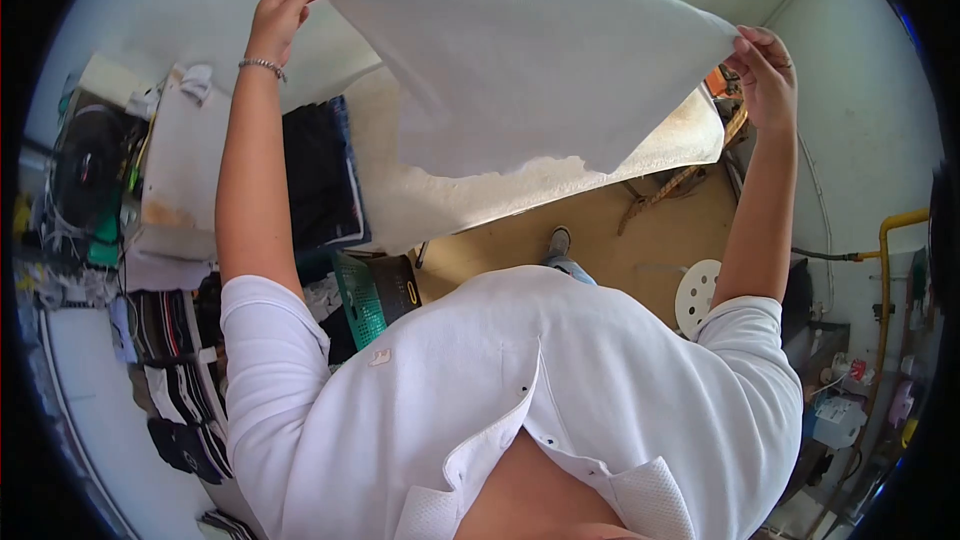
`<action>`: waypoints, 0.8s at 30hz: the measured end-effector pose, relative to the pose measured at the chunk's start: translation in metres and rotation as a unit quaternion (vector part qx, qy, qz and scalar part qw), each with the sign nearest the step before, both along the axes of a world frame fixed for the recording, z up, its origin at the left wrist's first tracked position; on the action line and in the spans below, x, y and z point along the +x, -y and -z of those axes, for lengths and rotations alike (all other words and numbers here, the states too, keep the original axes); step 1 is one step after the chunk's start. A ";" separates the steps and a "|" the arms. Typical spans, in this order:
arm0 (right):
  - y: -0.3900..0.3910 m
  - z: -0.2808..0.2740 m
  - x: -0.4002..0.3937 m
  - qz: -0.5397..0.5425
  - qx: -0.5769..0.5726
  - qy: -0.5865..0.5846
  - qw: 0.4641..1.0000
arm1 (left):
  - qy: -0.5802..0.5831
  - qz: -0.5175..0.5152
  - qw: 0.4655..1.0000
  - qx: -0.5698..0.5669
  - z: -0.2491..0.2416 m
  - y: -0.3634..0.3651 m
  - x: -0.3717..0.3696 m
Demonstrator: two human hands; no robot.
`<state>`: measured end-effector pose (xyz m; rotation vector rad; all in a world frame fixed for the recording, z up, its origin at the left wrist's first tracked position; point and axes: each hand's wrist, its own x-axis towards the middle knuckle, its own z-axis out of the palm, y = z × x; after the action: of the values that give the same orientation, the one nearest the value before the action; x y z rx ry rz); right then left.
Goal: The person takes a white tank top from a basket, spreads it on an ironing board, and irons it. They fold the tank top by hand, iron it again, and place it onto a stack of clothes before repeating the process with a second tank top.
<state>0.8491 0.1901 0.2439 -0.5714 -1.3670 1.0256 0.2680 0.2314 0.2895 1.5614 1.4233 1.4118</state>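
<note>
A white piece of knit fabric (520, 60) is stretched out in the air ahead of me, a ribbed band along its top and an uneven lower edge. My left hand (283, 12), with a beaded bracelet at the wrist, pinches its upper left corner between thumb and fingers. At the opposite corner, my right hand (765, 70) has its fingers closed on the fabric, a bit lower than the left. The cloth sags between both hands and hides part of the pale covered table (440, 205) behind it.
Dark folded garments (318, 175) lie on the table's left end. Below stands a green plastic basket (358, 300). Folded striped textiles (170, 340) are stacked at left, near a black fan (90, 160). A round white stool (697, 295) and a yellow pipe (883, 270) are at right.
</note>
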 end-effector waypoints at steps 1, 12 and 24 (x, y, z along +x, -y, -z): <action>-0.006 0.006 0.008 0.033 -0.030 -0.006 0.999 | -0.035 0.007 0.999 -0.022 0.001 -0.020 0.020; -0.037 0.032 0.143 0.309 -0.055 -0.027 0.949 | 0.029 0.107 0.989 -0.094 0.028 -0.223 0.293; 0.005 0.089 0.043 0.067 -0.138 0.354 0.922 | 0.050 0.122 0.984 -0.124 0.192 -0.329 0.335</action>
<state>0.8919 0.1852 0.1546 -1.3246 -1.7813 0.9394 0.6032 0.5606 0.0973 1.4291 1.2488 1.1071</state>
